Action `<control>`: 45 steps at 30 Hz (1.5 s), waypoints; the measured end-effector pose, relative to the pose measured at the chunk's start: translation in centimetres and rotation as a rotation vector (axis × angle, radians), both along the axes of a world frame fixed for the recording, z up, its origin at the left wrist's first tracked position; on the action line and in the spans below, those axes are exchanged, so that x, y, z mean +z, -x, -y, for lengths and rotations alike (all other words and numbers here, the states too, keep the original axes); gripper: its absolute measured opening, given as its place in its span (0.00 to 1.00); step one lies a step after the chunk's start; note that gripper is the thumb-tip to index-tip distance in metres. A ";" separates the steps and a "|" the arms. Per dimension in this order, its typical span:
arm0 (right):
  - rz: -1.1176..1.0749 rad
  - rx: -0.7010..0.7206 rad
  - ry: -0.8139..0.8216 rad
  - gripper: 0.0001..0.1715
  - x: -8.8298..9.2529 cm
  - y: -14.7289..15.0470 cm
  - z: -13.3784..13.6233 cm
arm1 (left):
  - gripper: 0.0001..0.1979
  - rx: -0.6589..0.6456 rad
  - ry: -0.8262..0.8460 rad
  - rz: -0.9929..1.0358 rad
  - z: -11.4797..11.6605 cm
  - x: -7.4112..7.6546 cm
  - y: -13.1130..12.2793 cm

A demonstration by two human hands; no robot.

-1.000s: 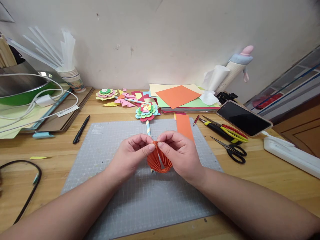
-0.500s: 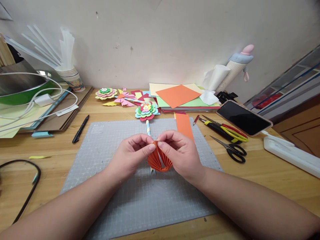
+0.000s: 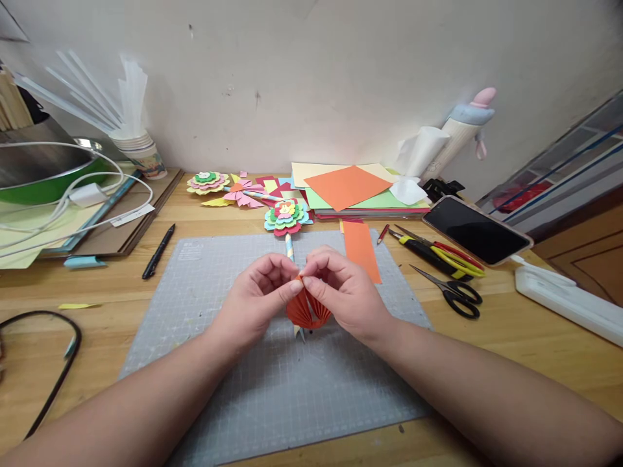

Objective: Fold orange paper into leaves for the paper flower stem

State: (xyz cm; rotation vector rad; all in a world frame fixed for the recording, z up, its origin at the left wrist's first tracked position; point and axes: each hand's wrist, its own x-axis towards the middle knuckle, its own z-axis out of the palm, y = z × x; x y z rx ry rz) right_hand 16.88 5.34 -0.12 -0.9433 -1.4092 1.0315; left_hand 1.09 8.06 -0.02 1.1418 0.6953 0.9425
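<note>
An orange pleated paper fan (image 3: 311,316) hangs from the fingertips of both hands, curved into a loop with a narrow gap down its middle. My left hand (image 3: 260,293) pinches its upper left edge between thumb and fingers. My right hand (image 3: 345,288) pinches the upper right edge, the two thumbs nearly meeting at the top. Behind them a layered paper flower (image 3: 286,217) lies on its striped blue and yellow paper stem (image 3: 289,246), partly hidden by the hands. All of this is over a grey cutting mat (image 3: 233,402).
An orange paper strip (image 3: 361,251) lies at the mat's far right. Scissors (image 3: 457,292), pliers (image 3: 438,254) and a phone (image 3: 477,228) are on the right. A black pen (image 3: 158,251) lies left. Coloured paper sheets (image 3: 348,187) and other paper flowers (image 3: 208,182) are along the wall.
Both hands have shifted slightly left, and their fingertips are closer together. The fan's gap has narrowed, and the fan has moved a little left with them.
</note>
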 end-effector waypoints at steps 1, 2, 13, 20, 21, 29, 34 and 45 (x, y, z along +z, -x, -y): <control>-0.021 0.018 0.017 0.04 -0.1 0.0 -0.1 | 0.07 -0.005 -0.006 0.009 0.0 0.0 0.0; -0.049 0.037 0.037 0.07 -0.2 -0.1 -0.2 | 0.07 -0.013 -0.011 0.011 0.0 -0.1 -0.1; -0.123 0.095 0.065 0.13 -0.5 -0.1 -0.4 | 0.04 -0.006 -0.089 -0.043 0.0 -0.3 0.0; 0.114 -0.067 -0.084 0.07 -0.2 -0.4 -0.3 | 0.04 0.053 -0.104 -0.061 -0.5 -0.8 0.1; 0.189 -0.136 -0.171 0.06 0.0 -0.4 -0.2 | 0.04 0.079 -0.112 -0.055 -0.7 -0.8 0.2; 0.709 -0.375 -0.416 0.02 0.7 0.0 0.7 | 0.03 0.263 -0.301 -0.192 0.1 -0.5 0.1; 0.750 -0.406 -0.448 0.04 0.9 0.2 1.0 | 0.04 0.295 -0.454 -0.256 1.3 -0.4 -0.3; 0.746 -0.363 -0.512 0.05 0.9 0.0 1.0 | 0.06 0.313 -0.707 -0.357 2.0 -0.3 -0.1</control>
